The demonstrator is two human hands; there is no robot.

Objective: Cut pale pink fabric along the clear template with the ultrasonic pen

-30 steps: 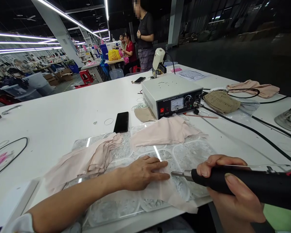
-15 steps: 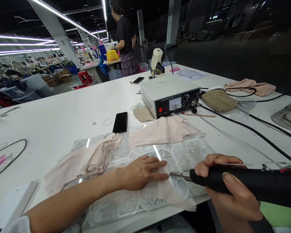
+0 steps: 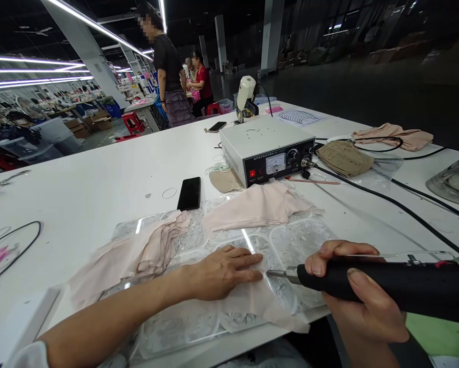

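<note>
My left hand (image 3: 220,274) lies flat with its fingers stretched out, pressing a thin pale-pink fabric piece (image 3: 262,305) on a clear patterned mat (image 3: 183,327). In my right hand (image 3: 367,296) is a black corded handpiece (image 3: 390,286), gripped with the fingers wrapped round its body. Its slim metal tip points left and ends close to my left index finger, at the fabric; whether it touches the cloth I cannot tell. A layered stack of pale-pink fabric (image 3: 145,250) lies left of my left hand. Another pink fabric pile (image 3: 252,207) lies beyond it.
A control box (image 3: 269,148) with a dial stands behind the fabric, cabled toward the handpiece. A black phone (image 3: 189,193) lies near its left. Brown card patterns (image 3: 346,158) and a glass jar (image 3: 453,181) are at right. Beyond the white table (image 3: 110,176) a person (image 3: 170,71) stands.
The standing person in the background has moved left, uncovering seated people behind. The handpiece and my right hand have shifted very slightly left; my left hand stays in place.
</note>
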